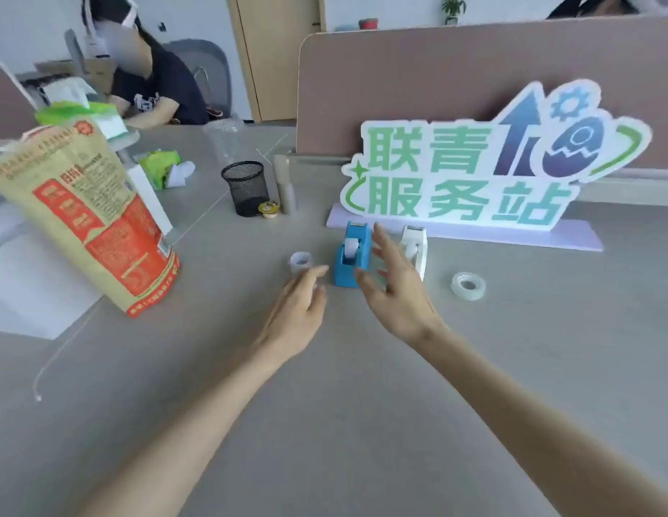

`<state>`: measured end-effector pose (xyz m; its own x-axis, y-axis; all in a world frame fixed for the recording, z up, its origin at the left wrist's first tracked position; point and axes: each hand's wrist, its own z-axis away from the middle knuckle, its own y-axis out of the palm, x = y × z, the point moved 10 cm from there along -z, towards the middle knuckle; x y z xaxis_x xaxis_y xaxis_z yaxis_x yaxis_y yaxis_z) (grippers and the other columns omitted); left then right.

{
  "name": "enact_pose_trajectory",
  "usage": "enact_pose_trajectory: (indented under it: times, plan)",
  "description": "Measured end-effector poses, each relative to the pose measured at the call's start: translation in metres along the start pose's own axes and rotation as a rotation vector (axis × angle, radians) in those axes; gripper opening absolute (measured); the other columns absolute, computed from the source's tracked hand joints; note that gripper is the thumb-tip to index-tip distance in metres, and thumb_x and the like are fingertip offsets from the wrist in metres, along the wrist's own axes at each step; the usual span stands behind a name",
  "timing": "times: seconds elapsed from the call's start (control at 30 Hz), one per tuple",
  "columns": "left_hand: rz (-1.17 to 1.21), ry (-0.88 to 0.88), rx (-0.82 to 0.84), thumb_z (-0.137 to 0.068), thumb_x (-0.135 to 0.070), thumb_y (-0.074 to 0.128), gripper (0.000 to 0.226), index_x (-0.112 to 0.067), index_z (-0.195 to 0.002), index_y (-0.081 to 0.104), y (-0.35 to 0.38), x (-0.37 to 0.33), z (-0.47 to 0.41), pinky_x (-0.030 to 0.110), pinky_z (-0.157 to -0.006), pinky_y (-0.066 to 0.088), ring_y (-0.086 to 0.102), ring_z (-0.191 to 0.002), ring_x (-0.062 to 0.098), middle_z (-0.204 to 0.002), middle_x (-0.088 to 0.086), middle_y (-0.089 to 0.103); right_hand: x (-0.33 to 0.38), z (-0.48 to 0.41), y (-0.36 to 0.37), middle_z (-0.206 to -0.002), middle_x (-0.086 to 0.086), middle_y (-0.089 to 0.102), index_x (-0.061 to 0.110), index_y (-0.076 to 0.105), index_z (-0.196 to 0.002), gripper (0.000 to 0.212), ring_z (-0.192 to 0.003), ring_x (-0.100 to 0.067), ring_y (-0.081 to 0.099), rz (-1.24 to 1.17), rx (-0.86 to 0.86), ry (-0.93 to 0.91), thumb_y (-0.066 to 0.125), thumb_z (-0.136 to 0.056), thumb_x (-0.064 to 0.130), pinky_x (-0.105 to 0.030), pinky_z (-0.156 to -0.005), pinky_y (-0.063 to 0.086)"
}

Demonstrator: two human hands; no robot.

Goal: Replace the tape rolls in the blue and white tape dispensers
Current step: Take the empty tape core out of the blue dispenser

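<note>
A blue tape dispenser [350, 255] stands on the grey desk with a white roll core in its cradle. A white tape dispenser [415, 245] stands just to its right, partly hidden by my right hand [394, 289], which hovers open between the two, fingers spread. My left hand [297, 313] lies open, palm down, just left of the blue dispenser's near end, its fingertips close to a small clear tape roll [300, 261]. A second clear tape roll [468, 286] lies on the desk to the right of the white dispenser.
A tall paper bag [86, 218] printed in red stands at the left. A black mesh pen cup [246, 188] and a small yellow-lidded cup [269, 209] sit behind the dispensers. A large sign [470, 169] stands against the partition. A person sits at the far left.
</note>
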<state>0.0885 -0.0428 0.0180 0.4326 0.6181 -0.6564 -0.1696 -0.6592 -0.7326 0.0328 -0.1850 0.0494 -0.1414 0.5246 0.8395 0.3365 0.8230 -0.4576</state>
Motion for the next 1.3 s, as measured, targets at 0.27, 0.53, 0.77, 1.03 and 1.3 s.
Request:
enact_pose_trajectory:
  times: [0.27, 0.53, 0.77, 1.03, 1.3]
  plan:
    - [-0.104, -0.043, 0.092, -0.093, -0.023, 0.039, 0.054, -0.025, -0.147, 0.032, 0.029, 0.022, -0.008, 0.041, -0.104, 0.041, 0.046, -0.132, 0.024, -0.144, 0.003, 0.049, -0.031, 0.025, 0.022, -0.147, 0.021, 0.026, 0.031, 0.014, -0.152, 0.054, -0.142, -0.001, 0.018, -0.107, 0.009, 0.183, 0.024, -0.102, 0.046, -0.016, -0.102, 0.01]
    - [-0.043, -0.04, 0.101, -0.071, -0.034, 0.034, 0.049, -0.038, -0.117, 0.049, 0.033, 0.016, -0.025, 0.041, -0.093, 0.049, 0.06, -0.113, 0.025, -0.115, -0.003, 0.068, -0.043, 0.007, 0.034, -0.158, 0.017, 0.022, 0.037, 0.017, -0.151, 0.063, -0.147, -0.012, 0.02, -0.033, -0.018, 0.274, 0.012, -0.094, 0.064, -0.036, -0.12, 0.014]
    - [-0.008, -0.025, 0.089, -0.069, -0.025, 0.034, 0.063, -0.036, -0.13, 0.048, 0.035, 0.02, -0.022, 0.039, -0.096, 0.047, 0.057, -0.116, 0.026, -0.123, -0.001, 0.066, -0.047, 0.011, 0.028, -0.144, 0.003, 0.049, 0.039, 0.04, -0.141, 0.056, -0.136, -0.021, 0.04, -0.018, -0.043, 0.315, 0.012, -0.096, 0.058, -0.031, -0.104, 0.027]
    - [0.092, 0.012, 0.204, -0.064, -0.018, 0.027, 0.083, -0.034, -0.145, 0.038, 0.036, 0.017, 0.027, 0.037, -0.113, 0.035, 0.043, -0.137, 0.013, -0.145, -0.013, 0.049, -0.039, 0.051, 0.023, -0.132, 0.012, 0.06, 0.037, 0.048, -0.13, 0.055, -0.121, -0.013, 0.055, 0.033, -0.015, 0.232, 0.036, -0.085, 0.008, -0.038, -0.106, 0.041]
    - [0.317, 0.05, 0.281, -0.081, -0.001, 0.039, 0.064, -0.028, -0.138, 0.05, 0.027, 0.0, 0.079, 0.021, -0.108, 0.033, 0.044, -0.128, -0.004, -0.136, -0.019, 0.054, -0.035, 0.089, 0.012, -0.122, 0.012, 0.067, 0.033, 0.058, -0.115, 0.046, -0.114, -0.01, 0.061, -0.054, -0.025, 0.191, 0.046, -0.079, 0.007, -0.035, -0.101, 0.047]
